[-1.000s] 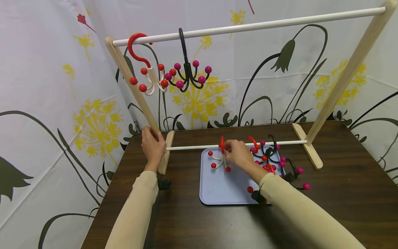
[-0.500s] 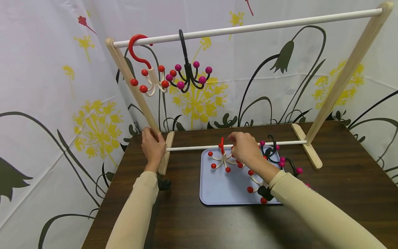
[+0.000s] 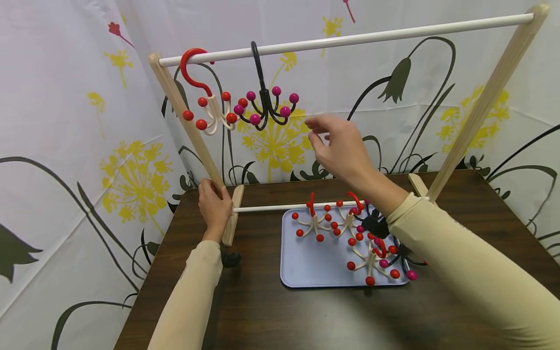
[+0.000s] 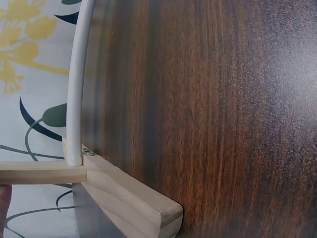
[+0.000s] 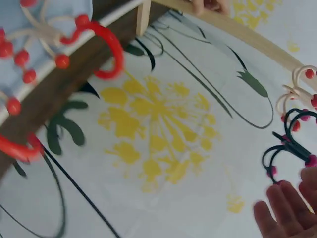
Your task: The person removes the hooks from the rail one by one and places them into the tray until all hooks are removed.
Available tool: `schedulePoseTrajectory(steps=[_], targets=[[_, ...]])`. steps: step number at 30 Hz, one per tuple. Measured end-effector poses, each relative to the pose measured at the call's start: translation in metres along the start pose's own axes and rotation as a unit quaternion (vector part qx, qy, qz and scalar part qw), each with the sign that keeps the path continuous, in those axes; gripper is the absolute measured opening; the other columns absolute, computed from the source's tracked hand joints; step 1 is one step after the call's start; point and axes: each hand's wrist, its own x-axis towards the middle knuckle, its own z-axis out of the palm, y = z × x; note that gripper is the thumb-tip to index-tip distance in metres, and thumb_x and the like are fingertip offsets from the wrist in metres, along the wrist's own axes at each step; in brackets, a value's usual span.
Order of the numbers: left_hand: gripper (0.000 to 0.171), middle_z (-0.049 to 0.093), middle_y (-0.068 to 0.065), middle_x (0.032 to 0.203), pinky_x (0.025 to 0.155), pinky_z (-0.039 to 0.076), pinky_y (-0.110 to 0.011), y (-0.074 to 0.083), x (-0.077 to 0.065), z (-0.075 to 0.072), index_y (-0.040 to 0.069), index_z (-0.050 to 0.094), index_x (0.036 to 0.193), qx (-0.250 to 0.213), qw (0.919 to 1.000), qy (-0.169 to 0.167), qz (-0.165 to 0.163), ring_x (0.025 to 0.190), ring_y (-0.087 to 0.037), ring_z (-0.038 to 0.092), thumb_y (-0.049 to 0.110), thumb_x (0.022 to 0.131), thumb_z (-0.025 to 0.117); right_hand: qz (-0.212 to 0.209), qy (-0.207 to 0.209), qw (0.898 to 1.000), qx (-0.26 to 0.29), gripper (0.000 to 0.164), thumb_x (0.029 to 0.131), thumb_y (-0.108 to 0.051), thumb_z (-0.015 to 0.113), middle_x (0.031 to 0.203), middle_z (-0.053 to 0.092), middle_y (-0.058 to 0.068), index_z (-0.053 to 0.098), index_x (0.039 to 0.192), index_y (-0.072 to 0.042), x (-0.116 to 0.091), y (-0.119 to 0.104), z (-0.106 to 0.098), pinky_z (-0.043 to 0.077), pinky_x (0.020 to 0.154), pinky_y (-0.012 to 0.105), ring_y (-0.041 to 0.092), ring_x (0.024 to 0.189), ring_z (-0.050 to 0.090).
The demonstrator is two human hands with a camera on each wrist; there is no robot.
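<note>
My left hand [image 3: 215, 208] grips the left wooden post [image 3: 185, 114] of a rack near its foot. Raised above the tray, my right hand [image 3: 343, 148] has loosely bent fingers and holds nothing. It is nearest a black multi-arm hanger [image 3: 265, 103] with magenta ball tips, which hangs by its hook from the white top rod [image 3: 372, 37]. Left of that hangs a white multi-arm hanger [image 3: 213, 108] with a red hook and red balls. Below, a light-blue tray [image 3: 306, 272] bears several more hangers, among them a red-hooked one [image 3: 314, 224]. My right forearm partly hides the black hangers there.
A lower white rod [image 3: 271, 208] runs behind the tray, between the rack's wooden feet [image 4: 133, 201]. The right post [image 3: 485, 102] leans outward in view. A flower-patterned curtain [image 3: 65, 121] stands behind the dark wooden table [image 3: 262, 321].
My right hand has left the hangers on the tray and risen toward the top rod, bringing nothing with it. The left hand stays on the post.
</note>
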Motion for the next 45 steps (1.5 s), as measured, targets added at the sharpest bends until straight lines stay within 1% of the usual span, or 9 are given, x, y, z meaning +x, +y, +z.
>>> schedulePoseTrajectory(steps=[5,9,14,16,19,22,26,35,45], targets=[[0.024,0.05,-0.018,0.097,0.068,0.042,-0.054,-0.001,0.0,0.002,0.002,0.05,0.106,-0.001,1.0,0.002,0.008,0.079,-0.039,0.053,0.013,0.091,0.064,-0.035,0.032,0.999,-0.009,0.034,0.096,-0.014,0.06,0.128,0.064,0.007,0.063,0.129,-0.004,0.032,-0.019,0.003,0.04,0.099,0.026,0.017,0.12,0.058],[0.024,0.05,-0.018,0.097,0.068,0.042,-0.054,-0.003,0.0,0.004,0.002,0.05,0.106,-0.005,1.0,-0.001,0.008,0.079,-0.038,0.054,0.014,0.091,0.064,-0.025,0.014,0.999,-0.029,0.042,0.098,-0.02,0.059,0.136,0.059,0.006,0.056,0.137,-0.006,0.051,-0.032,0.011,0.034,0.103,0.02,0.014,0.125,0.053],[0.024,0.05,-0.018,0.096,0.068,0.042,-0.055,-0.004,-0.001,0.003,0.002,0.05,0.105,-0.005,0.9999,0.01,0.004,0.078,-0.039,0.054,0.012,0.09,0.065,0.001,-0.068,0.993,-0.092,0.055,0.101,-0.034,0.052,0.098,0.07,0.01,0.042,0.149,-0.01,0.066,-0.044,0.02,0.044,0.083,0.026,0.02,0.078,0.06],[0.023,0.05,-0.018,0.095,0.067,0.041,-0.055,-0.003,-0.002,0.002,0.002,0.05,0.105,-0.004,0.9999,0.01,0.007,0.078,-0.039,0.053,0.013,0.09,0.065,0.022,-0.095,0.99,-0.103,0.058,0.101,-0.037,0.05,0.091,0.067,0.011,0.036,0.152,-0.011,0.071,-0.047,0.023,0.044,0.083,0.03,0.022,0.074,0.056],[0.023,0.05,-0.018,0.095,0.067,0.041,-0.055,-0.004,-0.002,0.001,0.002,0.05,0.105,-0.002,0.9999,0.004,0.012,0.077,-0.038,0.053,0.014,0.09,0.063,0.071,-0.123,0.985,-0.097,0.061,0.102,-0.041,0.047,0.117,0.067,0.008,0.03,0.155,-0.015,0.077,-0.048,0.025,0.04,0.099,0.032,0.022,0.106,0.061],[0.023,0.05,-0.018,0.095,0.067,0.041,-0.054,-0.004,-0.002,0.001,0.002,0.05,0.105,-0.003,0.9999,0.002,0.013,0.078,-0.038,0.053,0.014,0.091,0.063,0.109,-0.138,0.98,-0.089,0.06,0.102,-0.043,0.044,0.145,0.051,0.001,0.027,0.156,-0.02,0.081,-0.048,0.028,0.034,0.107,0.033,0.019,0.133,0.045],[0.022,0.05,-0.018,0.095,0.067,0.041,-0.054,-0.003,-0.002,-0.001,0.002,0.05,0.104,-0.007,0.9999,0.004,0.009,0.078,-0.038,0.052,0.013,0.091,0.063,0.125,-0.123,0.98,-0.094,0.056,0.102,-0.043,0.044,0.136,0.059,-0.001,0.033,0.154,-0.025,0.083,-0.047,0.034,0.04,0.099,0.033,0.02,0.126,0.052],[0.022,0.049,-0.017,0.094,0.066,0.041,-0.053,-0.001,0.0,-0.002,0.002,0.05,0.104,-0.008,0.9999,0.004,0.009,0.077,-0.037,0.052,0.013,0.09,0.063,0.122,-0.049,0.98,-0.147,0.039,0.099,-0.04,0.053,0.108,0.072,-0.005,0.056,0.134,-0.023,0.08,-0.043,0.034,0.045,0.065,0.031,0.019,0.08,0.064],[0.023,0.049,-0.017,0.094,0.067,0.041,-0.053,-0.002,-0.002,0.0,0.002,0.051,0.105,-0.009,0.9999,0.004,0.007,0.077,-0.038,0.052,0.013,0.09,0.063,0.12,-0.02,0.979,-0.161,0.032,0.096,-0.035,0.058,0.1,0.074,-0.003,0.064,0.122,-0.019,0.076,-0.032,0.019,0.045,0.063,0.034,0.02,0.085,0.067]])
